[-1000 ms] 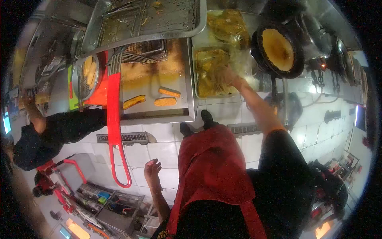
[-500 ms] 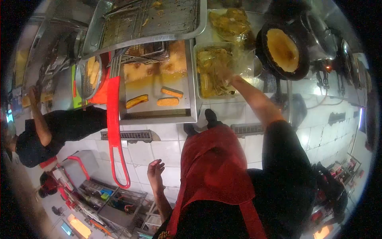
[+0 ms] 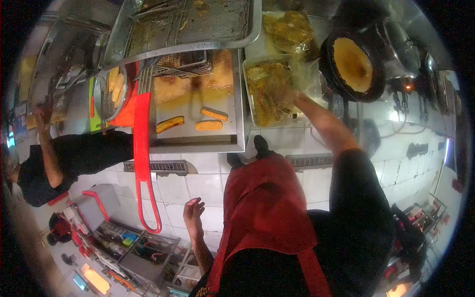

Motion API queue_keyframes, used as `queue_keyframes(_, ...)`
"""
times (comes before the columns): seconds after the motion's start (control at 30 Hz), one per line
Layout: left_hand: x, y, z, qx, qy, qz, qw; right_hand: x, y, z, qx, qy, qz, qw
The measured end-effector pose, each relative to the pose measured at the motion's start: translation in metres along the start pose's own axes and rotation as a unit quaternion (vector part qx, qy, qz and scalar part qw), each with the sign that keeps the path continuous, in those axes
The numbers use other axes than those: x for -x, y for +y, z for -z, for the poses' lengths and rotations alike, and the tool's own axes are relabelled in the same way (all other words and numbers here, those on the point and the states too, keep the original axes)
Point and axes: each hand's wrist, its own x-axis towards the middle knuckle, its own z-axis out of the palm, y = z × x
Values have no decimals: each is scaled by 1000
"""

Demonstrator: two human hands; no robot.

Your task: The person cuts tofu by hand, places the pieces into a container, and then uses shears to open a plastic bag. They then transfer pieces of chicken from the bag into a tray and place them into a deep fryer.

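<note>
My right hand (image 3: 289, 96) reaches into a clear rectangular tub (image 3: 249, 74) of yellowish, wet-looking food pieces. Clear plastic film seems to cover the hand, and blur hides its fingers, so its grip cannot be made out. A clear plastic bag (image 3: 292, 32) of similar yellow food lies just behind the tub. My left hand (image 3: 193, 213) hangs low over the floor, with loosely bent fingers apart and nothing in them.
Left of the tub is a fryer (image 3: 239, 109) with foaming oil, a wire basket (image 3: 185, 64) and several fried sticks (image 3: 212, 115). A dark pan (image 3: 371, 89) holds a flat round food (image 3: 352, 64). A flame (image 3: 408, 87) glows nearby. Another person (image 3: 74, 156) works at far left.
The tub has turned slightly and shifted a little right, with my right hand still in it. My left hand has hardly moved. The other person's hand has shifted slightly.
</note>
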Motion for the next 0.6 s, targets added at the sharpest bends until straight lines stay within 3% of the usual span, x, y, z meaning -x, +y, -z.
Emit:
queue_keyframes(0.5,-4,-6,0,10,-2,28,1000,31,-3,11,-212,90,6,973)
queue_keyframes(0.53,-5,-6,0,7,-5,32,999,33,-1,11,-190,114,13,975)
queue_keyframes(0.57,-5,-8,1,6,-7,33,999,33,4,8,-103,195,50,974)
queue_keyframes(0.6,-6,-10,2,10,-10,32,999,31,13,1,35,329,92,939)
